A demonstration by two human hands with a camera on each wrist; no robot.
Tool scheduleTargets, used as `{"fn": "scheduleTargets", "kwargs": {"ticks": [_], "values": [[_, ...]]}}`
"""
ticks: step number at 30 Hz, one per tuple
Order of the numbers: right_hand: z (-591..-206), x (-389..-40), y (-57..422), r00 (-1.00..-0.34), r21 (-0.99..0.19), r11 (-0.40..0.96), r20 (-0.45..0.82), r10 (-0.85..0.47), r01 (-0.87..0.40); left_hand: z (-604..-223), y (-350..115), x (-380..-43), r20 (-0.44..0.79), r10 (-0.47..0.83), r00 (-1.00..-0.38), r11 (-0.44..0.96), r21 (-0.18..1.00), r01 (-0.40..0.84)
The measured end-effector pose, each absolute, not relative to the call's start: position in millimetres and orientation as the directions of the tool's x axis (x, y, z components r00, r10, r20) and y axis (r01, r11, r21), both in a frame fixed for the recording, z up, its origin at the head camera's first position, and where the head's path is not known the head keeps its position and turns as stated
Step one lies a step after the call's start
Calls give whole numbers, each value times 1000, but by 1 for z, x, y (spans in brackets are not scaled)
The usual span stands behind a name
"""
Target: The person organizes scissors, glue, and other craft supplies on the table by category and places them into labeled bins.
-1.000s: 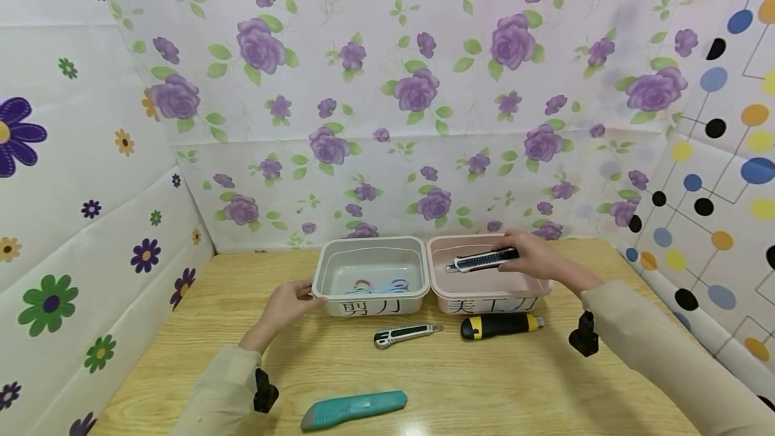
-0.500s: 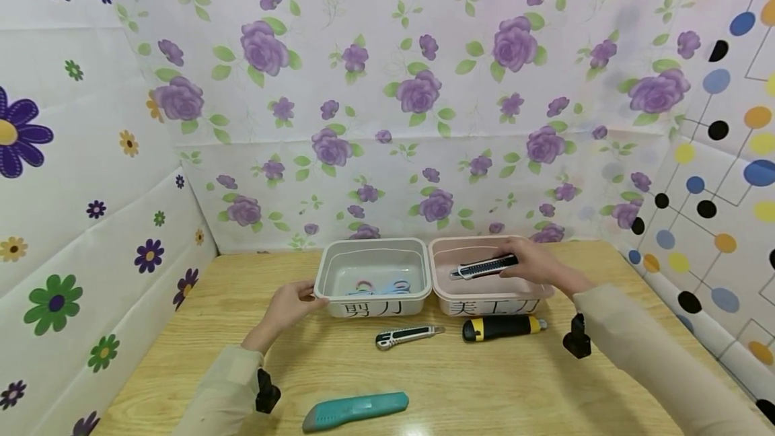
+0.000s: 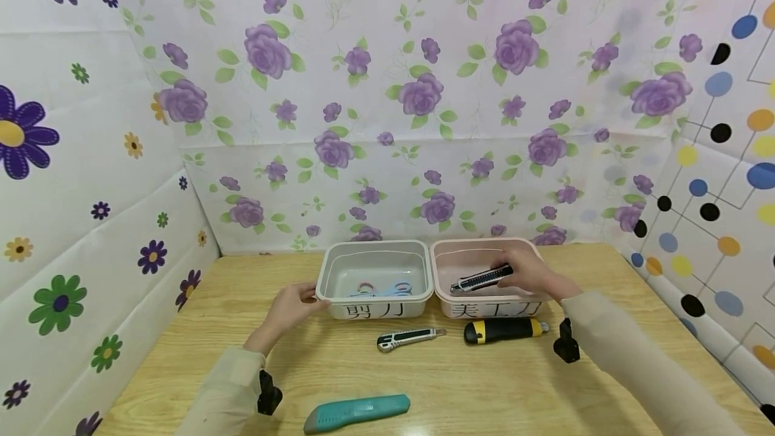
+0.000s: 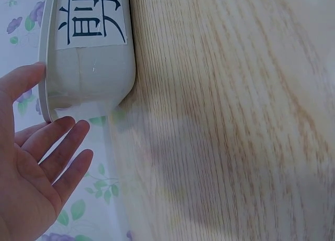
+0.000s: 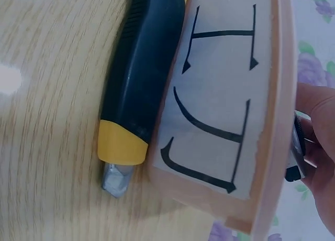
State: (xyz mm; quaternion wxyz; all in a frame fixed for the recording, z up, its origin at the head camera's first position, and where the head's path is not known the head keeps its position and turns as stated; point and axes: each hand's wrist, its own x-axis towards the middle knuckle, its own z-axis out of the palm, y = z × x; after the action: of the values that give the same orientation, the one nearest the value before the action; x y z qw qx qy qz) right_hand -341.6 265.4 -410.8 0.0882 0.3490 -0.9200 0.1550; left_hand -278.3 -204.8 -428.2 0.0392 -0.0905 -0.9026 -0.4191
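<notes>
In the head view my right hand (image 3: 525,270) grips a black-and-white box cutter (image 3: 481,279), its tip low inside the pink plastic box (image 3: 445,301). The right wrist view shows only the end of this cutter (image 5: 296,170) past the box rim. My left hand (image 3: 292,311) holds the front left corner of the grey plastic box (image 3: 323,301) between thumb and fingers; the other fingers spread loosely beside it in the left wrist view. Scissors (image 3: 399,288) with blue and pink handles lie inside the grey box.
A white-and-black box cutter (image 3: 408,338) and a black-and-yellow cutter (image 3: 505,330) lie before the boxes. Nearer the front edge lies a teal box cutter (image 3: 357,413). Both boxes stand side by side on the wooden table (image 3: 460,389), with flowered cloth (image 3: 387,113) behind.
My right hand has lowered the box cutter further into the pink box, shifting slightly left. My left hand has stayed at the grey box's corner. The view has tilted slightly.
</notes>
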Motion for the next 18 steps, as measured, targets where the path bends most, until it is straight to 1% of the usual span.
{"fn": "scheduleTargets", "kwargs": {"ticks": [6,9,12,18], "values": [[-418,-342,264,-793,-280,743,214,-570,-609,-428,-204,-277,151,129,-980,636,746,199],[-419,-342,264,-806,-318,741,191,-561,-591,-428,-204,-277,154,125,-980,640,742,198],[-421,-344,265,-805,-332,735,185,-564,-591,-428,-204,-277,156,128,-979,640,741,202],[-427,-347,267,-796,-312,734,176,-579,-603,-426,-205,-276,150,130,-980,636,746,199]]}}
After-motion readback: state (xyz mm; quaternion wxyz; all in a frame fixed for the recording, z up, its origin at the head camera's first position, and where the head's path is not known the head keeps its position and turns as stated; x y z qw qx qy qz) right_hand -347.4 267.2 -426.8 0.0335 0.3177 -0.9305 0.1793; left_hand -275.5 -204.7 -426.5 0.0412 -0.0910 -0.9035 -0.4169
